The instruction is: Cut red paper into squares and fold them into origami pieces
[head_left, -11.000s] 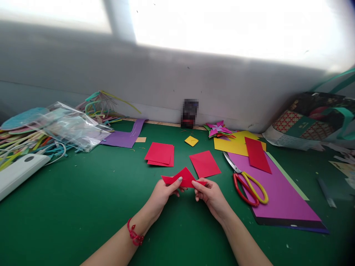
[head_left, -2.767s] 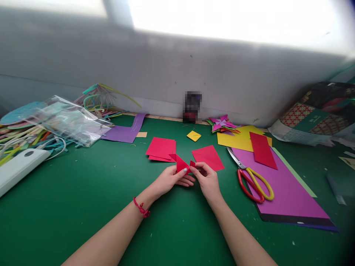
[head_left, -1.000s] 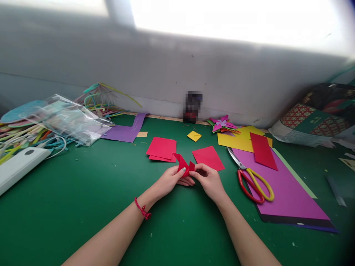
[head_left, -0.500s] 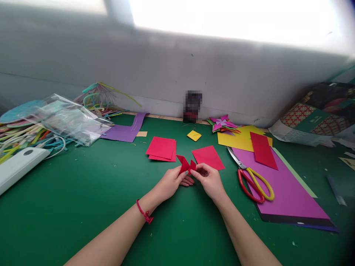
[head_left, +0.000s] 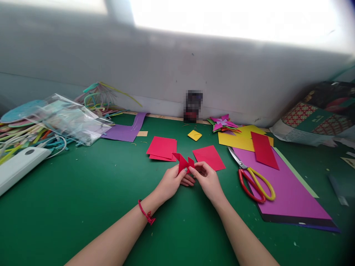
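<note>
A folded red paper [head_left: 182, 162], with pointed flaps standing up, is held between both hands above the green table. My left hand [head_left: 172, 181] grips it from the left, thumb on top and fingers underneath. From the right, my right hand [head_left: 208, 181] pinches the paper's near edge between thumb and fingers. Just beyond my left hand lies a small stack of red paper squares [head_left: 161, 147]. Past my right hand is a single red square [head_left: 209, 157], lying flat. The lower folds are partly hidden by my fingers.
Scissors [head_left: 251, 177] with red and yellow handles rest partly on purple sheets [head_left: 288, 192] at the right. Behind them are yellow paper [head_left: 233, 139] and folded paper stars [head_left: 223, 123]. A small yellow folded piece [head_left: 194, 135] lies ahead. Pipe cleaners and a clear plastic bag [head_left: 80, 120] fill the left.
The folded red paper has turned slightly in my fingers, its left tip pointing further left and its flaps standing more open. Both hands keep hold of it.
</note>
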Motion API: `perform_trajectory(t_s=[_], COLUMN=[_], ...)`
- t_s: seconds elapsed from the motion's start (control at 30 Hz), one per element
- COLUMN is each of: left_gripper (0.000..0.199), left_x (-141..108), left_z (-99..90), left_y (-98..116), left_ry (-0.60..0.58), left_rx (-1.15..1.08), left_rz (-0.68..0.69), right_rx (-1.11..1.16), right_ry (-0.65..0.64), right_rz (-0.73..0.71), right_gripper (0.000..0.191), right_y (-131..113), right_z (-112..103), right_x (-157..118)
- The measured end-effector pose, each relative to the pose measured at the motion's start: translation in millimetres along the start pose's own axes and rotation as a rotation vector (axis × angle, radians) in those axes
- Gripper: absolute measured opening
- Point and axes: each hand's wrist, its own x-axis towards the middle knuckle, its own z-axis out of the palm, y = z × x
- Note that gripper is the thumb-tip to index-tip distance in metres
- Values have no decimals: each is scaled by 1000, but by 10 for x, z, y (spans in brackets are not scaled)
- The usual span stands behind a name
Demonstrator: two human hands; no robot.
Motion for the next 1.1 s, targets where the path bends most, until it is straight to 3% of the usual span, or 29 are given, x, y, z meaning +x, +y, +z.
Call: perform_trajectory(t_s=[0.13, 0.27, 0.53, 1.1], left_gripper=[31, 35, 36, 38], left_x=[0, -19, -38, -24], left_z=[6, 24, 55, -16], left_y=[28, 68, 43, 66], left_ry=[10, 52, 54, -55], left_rx=[-39, -45, -72, -92], left_rz=[-30, -68, -24, -85], right_rx=[-68, 25, 104, 128], right_ry=[-24, -43, -16, 31], right_rz=[-13, 14, 59, 65], right_gripper=[22, 22, 22, 18], right_y=[-22, -6, -9, -11], right_z=[-4, -2, 21, 33], right_x=[-22, -19, -29, -34])
